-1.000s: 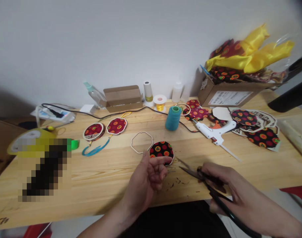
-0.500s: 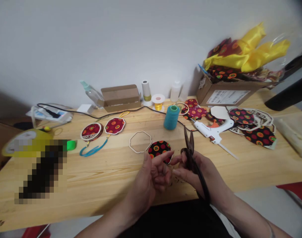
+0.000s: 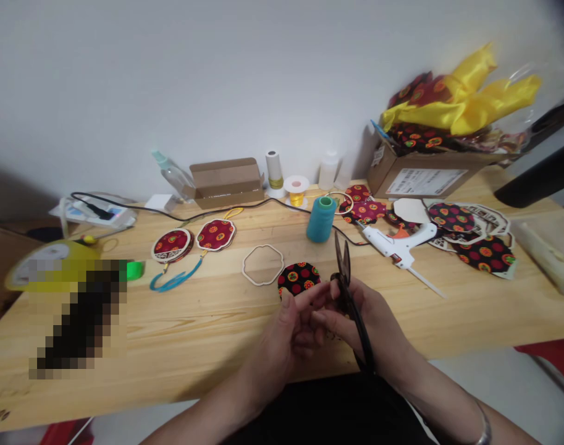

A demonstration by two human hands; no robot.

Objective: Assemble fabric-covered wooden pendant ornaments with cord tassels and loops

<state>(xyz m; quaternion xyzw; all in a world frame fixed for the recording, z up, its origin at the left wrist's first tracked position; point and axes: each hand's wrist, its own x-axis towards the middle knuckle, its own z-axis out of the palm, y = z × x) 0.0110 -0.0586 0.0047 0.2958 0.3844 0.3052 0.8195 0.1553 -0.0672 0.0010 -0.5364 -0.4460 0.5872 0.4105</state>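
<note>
My right hand (image 3: 362, 312) is closed round dark-handled scissors (image 3: 345, 269), whose blades point up and away, slightly parted. Its thumb and fingertips meet the fingers of my left hand (image 3: 293, 330). On the left hand the index finger reaches across to the right and the other fingers are curled in. Anything between the fingertips is too small or hidden to make out. Just beyond the hands lies a black patterned fabric piece (image 3: 300, 275), partly covered by the left fingers. A pale scalloped frame (image 3: 263, 264) is flat on the table to its left.
A teal thread cone (image 3: 321, 219) stands beyond the scissors. To the right lie a white glue gun (image 3: 399, 244) and patterned fabric pieces (image 3: 488, 253). Two red ornaments (image 3: 217, 235) with cords are at left. A cardboard box (image 3: 420, 173) stands at back right.
My right hand and the scissors have moved a little left. My left hand has shifted slightly right, and the fingertips of both hands have come together.
</note>
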